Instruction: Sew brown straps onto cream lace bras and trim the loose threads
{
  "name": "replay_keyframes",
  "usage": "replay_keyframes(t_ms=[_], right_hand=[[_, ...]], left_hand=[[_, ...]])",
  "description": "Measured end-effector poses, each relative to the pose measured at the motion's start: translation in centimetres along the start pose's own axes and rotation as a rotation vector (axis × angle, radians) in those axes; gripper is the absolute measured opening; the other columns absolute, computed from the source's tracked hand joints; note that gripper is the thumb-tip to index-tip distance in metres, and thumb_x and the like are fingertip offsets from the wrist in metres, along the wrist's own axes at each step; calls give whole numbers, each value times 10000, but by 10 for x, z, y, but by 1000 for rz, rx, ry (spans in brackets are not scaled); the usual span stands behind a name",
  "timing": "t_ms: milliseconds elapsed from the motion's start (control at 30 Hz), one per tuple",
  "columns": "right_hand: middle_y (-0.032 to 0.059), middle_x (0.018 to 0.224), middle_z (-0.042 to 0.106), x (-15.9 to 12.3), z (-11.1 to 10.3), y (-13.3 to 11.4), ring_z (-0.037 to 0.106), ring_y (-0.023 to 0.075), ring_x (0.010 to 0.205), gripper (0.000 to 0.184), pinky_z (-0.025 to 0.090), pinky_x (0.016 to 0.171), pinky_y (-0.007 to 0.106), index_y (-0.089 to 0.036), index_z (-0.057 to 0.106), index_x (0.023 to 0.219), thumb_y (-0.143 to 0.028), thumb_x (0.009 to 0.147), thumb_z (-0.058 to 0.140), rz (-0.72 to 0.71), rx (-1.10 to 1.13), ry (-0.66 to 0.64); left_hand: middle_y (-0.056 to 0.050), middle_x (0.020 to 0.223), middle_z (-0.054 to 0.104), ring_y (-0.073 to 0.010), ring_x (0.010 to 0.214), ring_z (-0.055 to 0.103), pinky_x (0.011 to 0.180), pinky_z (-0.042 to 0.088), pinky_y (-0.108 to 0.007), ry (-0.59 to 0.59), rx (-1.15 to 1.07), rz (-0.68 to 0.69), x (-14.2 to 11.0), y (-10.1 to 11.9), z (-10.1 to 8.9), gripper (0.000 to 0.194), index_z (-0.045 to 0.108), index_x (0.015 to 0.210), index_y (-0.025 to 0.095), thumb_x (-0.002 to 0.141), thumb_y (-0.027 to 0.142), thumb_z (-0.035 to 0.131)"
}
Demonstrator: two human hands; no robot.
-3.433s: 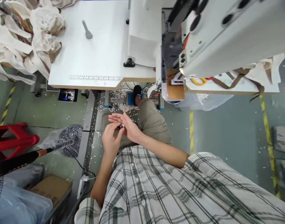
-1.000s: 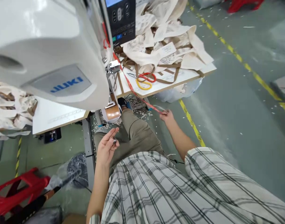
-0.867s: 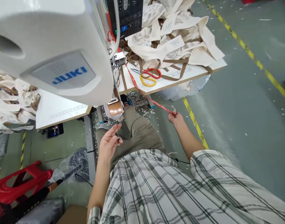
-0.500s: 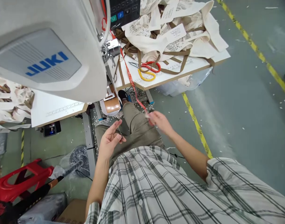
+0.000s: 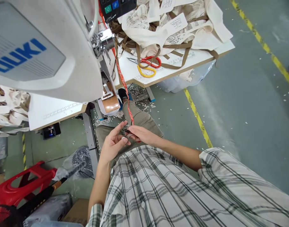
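My right hand [image 5: 143, 135] is closed round small thread snips [image 5: 127, 130], mostly hidden, with a dark tip pointing at my left hand. A twisted red-and-white cord [image 5: 124, 83] hangs from beside the sewing machine [image 5: 75, 63] down to my right fingers. My left hand [image 5: 113, 143] is palm up over my lap, thumb bent towards the fingers. Between them is something small and pale that I cannot make out, with what looks like a fine thread. The two hands nearly touch.
Red-and-yellow-handled scissors [image 5: 148, 66] lie on the white machine table [image 5: 191, 61], before a heap of cream garments [image 5: 156, 34] and brown straps. More fabric [image 5: 12, 107] is piled at left. A red plastic stool or chair [image 5: 23, 183] stands lower left. Scraps litter the floor around the machine stand.
My right hand has moved left, from over my right thigh to my left hand, bringing the cord's lower end along. My left hand has stayed nearly in place. The view has shifted slightly.
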State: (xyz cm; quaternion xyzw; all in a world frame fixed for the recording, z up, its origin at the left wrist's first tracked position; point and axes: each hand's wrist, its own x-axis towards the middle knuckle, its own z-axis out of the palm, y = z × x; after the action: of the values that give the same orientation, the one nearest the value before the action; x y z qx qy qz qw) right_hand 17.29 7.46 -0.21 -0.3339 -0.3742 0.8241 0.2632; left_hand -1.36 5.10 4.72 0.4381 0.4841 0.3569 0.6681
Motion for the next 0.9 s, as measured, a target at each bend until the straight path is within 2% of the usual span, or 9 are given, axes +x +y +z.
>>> replay_keyframes(t_ms=[100, 233, 300, 433, 600, 767, 900], right_hand=[[-79, 608, 359, -1, -1, -1, 276, 63, 500, 621, 194, 456, 235, -174, 548, 874, -794, 849, 543, -49, -36, -29], [-114, 567, 214, -3, -10, -1, 146, 60, 468, 606, 145, 451, 229, -201, 494, 858, -807, 860, 496, -38, 98, 125], [-127, 546, 186, -4, -15, 0, 125, 59, 457, 608, 132, 453, 228, -204, 497, 876, -811, 842, 515, -18, 124, 147], [-119, 495, 302, -3, -13, 4, 259, 62, 454, 565, 198, 468, 227, -157, 610, 946, -700, 807, 674, 16, 14, 43], [-95, 539, 405, 2, 4, 2, 299, 54, 471, 559, 215, 464, 234, -128, 664, 938, -651, 758, 744, 61, 94, -3], [-77, 581, 467, 5, 11, -6, 334, 57, 494, 547, 226, 484, 235, -139, 636, 876, -625, 690, 804, 88, 102, 25], [-53, 628, 488, 3, 12, -8, 360, 78, 554, 470, 274, 533, 243, -149, 648, 856, -598, 767, 754, -9, -46, 66]], left_hand=[[-149, 1607, 424, -105, 683, 706, 593, 561, -245, -31, 5, 1, 0, -1, -1, 607, 587, 1414, 351, 842, 284, 779], [-142, 1627, 396, -93, 687, 714, 591, 558, -229, -23, -13, 43, -2, 1, -3, 654, 526, 1450, 422, 861, 255, 755], [-135, 1626, 400, -87, 684, 712, 589, 558, -225, -12, -22, 49, -4, 3, -5, 698, 483, 1471, 459, 861, 256, 756], [-154, 1628, 390, -91, 678, 709, 565, 553, -217, 1, -10, 36, -6, 6, -5, 751, 462, 1492, 438, 832, 289, 788], [-148, 1639, 371, -111, 719, 722, 608, 580, -239, -14, -1, 20, -8, 5, -4, 750, 457, 1496, 436, 838, 279, 781], [-144, 1645, 362, -125, 758, 715, 625, 583, -251, -23, -15, -5, -9, 3, -5, 752, 464, 1492, 415, 828, 282, 791], [-145, 1608, 410, -115, 761, 683, 707, 610, -296, 8, -9, -7, -10, 1, -3, 678, 508, 1442, 358, 827, 297, 788]])
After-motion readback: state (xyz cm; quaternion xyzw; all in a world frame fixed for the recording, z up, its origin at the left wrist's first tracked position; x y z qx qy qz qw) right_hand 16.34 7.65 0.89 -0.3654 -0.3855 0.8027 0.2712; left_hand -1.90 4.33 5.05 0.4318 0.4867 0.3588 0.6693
